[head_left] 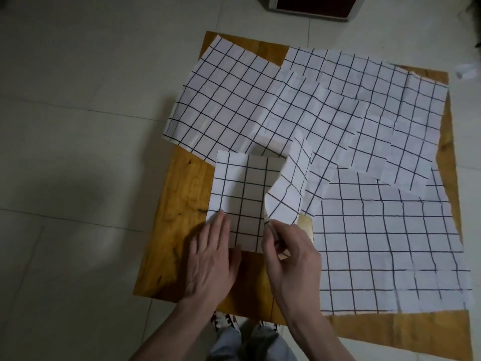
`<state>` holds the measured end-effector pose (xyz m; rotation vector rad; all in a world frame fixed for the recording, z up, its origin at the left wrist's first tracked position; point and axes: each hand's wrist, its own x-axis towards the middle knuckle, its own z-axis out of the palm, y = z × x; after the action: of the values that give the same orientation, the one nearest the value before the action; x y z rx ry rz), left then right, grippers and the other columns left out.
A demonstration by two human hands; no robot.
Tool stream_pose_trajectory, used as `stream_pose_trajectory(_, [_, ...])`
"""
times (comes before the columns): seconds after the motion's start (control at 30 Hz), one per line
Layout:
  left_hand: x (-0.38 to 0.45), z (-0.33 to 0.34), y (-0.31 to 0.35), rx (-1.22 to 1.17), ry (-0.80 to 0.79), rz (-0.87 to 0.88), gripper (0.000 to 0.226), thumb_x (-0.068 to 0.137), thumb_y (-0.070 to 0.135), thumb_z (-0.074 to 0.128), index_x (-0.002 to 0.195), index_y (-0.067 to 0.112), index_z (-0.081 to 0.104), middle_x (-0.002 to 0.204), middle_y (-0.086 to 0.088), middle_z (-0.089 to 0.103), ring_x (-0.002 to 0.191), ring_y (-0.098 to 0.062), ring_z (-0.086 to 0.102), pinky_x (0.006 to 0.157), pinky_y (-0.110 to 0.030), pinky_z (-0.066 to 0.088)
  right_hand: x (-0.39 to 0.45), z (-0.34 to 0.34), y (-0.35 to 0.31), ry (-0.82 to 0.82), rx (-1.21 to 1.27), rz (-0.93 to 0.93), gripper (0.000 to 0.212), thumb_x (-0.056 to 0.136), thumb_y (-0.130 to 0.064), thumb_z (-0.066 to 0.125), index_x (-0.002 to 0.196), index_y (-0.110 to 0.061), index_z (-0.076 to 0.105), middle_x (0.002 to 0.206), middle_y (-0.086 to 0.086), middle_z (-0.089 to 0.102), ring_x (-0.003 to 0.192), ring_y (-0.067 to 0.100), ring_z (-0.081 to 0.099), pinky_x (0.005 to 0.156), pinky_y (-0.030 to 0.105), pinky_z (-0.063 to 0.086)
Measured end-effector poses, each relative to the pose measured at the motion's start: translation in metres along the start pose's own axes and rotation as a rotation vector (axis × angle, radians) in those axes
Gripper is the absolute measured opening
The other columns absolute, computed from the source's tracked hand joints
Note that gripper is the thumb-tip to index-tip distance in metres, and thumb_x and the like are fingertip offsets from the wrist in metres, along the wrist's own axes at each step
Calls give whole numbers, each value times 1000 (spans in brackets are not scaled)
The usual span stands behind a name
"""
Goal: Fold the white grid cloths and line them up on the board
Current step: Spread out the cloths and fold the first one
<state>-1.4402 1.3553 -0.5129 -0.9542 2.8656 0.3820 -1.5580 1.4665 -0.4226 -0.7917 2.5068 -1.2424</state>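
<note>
A flat wooden board, honey-coloured with dark knots and visible grain, lies on a floor of pale, smooth tiles. Thin white cloths printed with a black grid cover most of it.

The small cloth being worked lies near the board's front-left part, a narrow rectangle already doubled over, its surface soft and faintly creased. Its right portion is lifted into a curved, standing flap that twists upward.

The left hand lies flat with straight fingers, pressing down the cloth's near-left corner against the board. The right hand has its thumb and fingers curled and pinched on the lower edge of the raised flap. The two hands sit just beside each other, not touching.

A large unfolded cloth lies tilted over the board's far-left corner, overhanging the left edge. More wrinkled cloths overlap across the far-right part, with paper-like fold lines. Another wide cloth is spread flat over the front-right part, reaching past the board's right edge.

At the bottom, grey trouser legs and patterned shoes show by the board's near edge. A dark red, white-rimmed object stands on the floor beyond the far edge.
</note>
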Motion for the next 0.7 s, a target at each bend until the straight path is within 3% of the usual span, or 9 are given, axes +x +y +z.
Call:
stream_pose_trajectory(0.17, [-2,-1,-15,-87,28,-14,65,103,49,36,158,14,37,158,-8,50,144,-25,47,114,-45,42,8,34,-13,-88,76,27,14,103,-29,60,105,-24,72,91,-17,66,83,7,61,70,37,56])
stream_pose_trajectory(0.23, [-3,-3,-15,-185,36,-63,64,102,47,37,159,18,32,156,-8,52,143,-24,48,115,-47,43,11,48,-13,-145,74,29,16,103,-33,59,107,-26,72,94,-17,68,86,5,61,73,36,57])
stream_pose_trajectory(0.37, [-4,-16,-13,-382,-24,-195,76,99,36,56,163,29,16,152,-9,49,139,-26,48,115,-45,41,13,69,-5,-297,28,14,19,103,-34,59,113,-24,73,102,-14,71,93,4,61,81,32,55])
stream_pose_trajectory(0.5, [-8,-22,-14,-445,-17,-188,86,100,27,62,164,33,5,155,-7,49,136,-24,49,113,-46,46,12,81,7,-378,-40,11,16,104,-34,59,107,-25,72,100,-15,71,89,5,61,81,33,55])
stream_pose_trajectory(0.6, [-9,-18,-17,-382,71,-132,77,93,21,59,161,27,24,149,-6,56,133,-21,51,107,-47,51,12,83,12,-401,-14,10,23,105,-41,56,112,-26,72,99,-16,70,88,5,63,79,36,57])
stream_pose_trajectory(0.7, [-11,-14,-22,-294,35,-118,63,89,16,60,149,26,45,154,-1,47,139,-23,46,106,-52,49,10,76,14,-412,-20,-36,27,105,-43,53,119,-27,70,104,-15,71,92,3,61,83,34,54])
